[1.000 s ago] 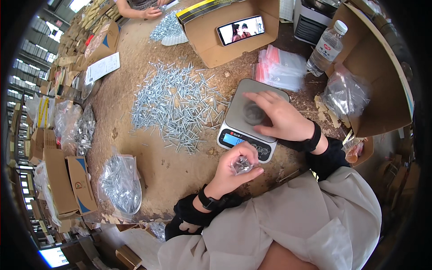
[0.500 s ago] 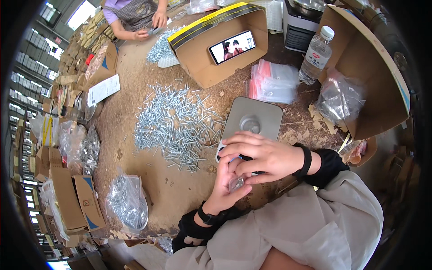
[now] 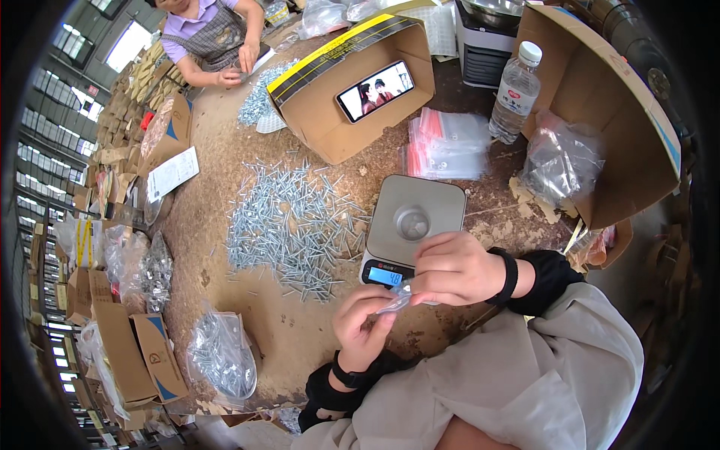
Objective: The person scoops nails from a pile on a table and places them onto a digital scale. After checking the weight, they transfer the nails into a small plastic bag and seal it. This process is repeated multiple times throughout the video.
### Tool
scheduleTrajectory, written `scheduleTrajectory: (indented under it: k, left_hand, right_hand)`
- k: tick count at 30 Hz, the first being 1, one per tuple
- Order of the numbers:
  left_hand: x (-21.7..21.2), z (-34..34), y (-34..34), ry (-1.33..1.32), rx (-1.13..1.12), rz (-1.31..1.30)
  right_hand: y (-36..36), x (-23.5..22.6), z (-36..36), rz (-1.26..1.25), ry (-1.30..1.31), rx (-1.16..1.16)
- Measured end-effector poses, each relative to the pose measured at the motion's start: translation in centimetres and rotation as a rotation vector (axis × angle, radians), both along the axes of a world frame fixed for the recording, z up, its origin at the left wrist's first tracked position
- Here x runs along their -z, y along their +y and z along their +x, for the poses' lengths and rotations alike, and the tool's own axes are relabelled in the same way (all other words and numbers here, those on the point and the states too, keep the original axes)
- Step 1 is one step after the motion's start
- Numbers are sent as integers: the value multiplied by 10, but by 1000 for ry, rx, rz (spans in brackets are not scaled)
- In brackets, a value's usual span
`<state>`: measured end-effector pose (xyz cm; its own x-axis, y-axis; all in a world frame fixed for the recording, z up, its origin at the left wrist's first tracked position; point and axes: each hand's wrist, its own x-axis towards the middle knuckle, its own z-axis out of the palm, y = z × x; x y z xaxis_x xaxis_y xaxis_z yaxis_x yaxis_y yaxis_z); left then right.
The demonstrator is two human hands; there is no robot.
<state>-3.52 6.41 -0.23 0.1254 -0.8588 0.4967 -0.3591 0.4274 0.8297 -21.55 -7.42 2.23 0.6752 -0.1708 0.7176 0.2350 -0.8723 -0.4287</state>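
Observation:
Between my hands is a small clear plastic bag (image 3: 395, 302), in front of the kitchen scale. My left hand (image 3: 360, 321) pinches one side of it between thumb and fingers. My right hand (image 3: 459, 268) has its fingers closed on the opposite edge; whatever lies inside the bag is too small to make out. The grey digital scale (image 3: 447, 196) bears a small clear round cup (image 3: 412, 223), and its blue display is lit. To the left of the scale spreads a loose heap of silvery screws (image 3: 289, 229).
Beyond the scale lie red-edged zip bags (image 3: 448, 146) and a cardboard box (image 3: 337, 139) propping a phone (image 3: 375, 91). A water bottle (image 3: 515, 94) and an open carton (image 3: 637, 150) stand at right. A filled bag of screws (image 3: 221, 352) sits front left. A co-worker (image 3: 214, 37) works at the far side.
My hands have drawn apart and lowered off the scale's front, uncovering its display. The bag, earlier bunched in my left hand, is now stretched between both hands. The view has shifted slightly.

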Motion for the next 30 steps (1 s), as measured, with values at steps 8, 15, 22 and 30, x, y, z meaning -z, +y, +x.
scheduleTrajectory:
  k: [8, 15, 22, 30]
  left_hand:
    - [-2, 2, 3, -164, -140, -70]
    - [-17, 11, 10, -522, -281, -167]
    - [-17, 7, 10, -554, -350, -189]
    - [-7, 2, 9, -495, -280, -170]
  right_hand:
    - [5, 7, 2, 76, -46, -49]
    - [8, 5, 3, 128, -9, -150]
    - [12, 6, 4, 169, 27, -205]
    - [16, 10, 11, 128, 7, -81]
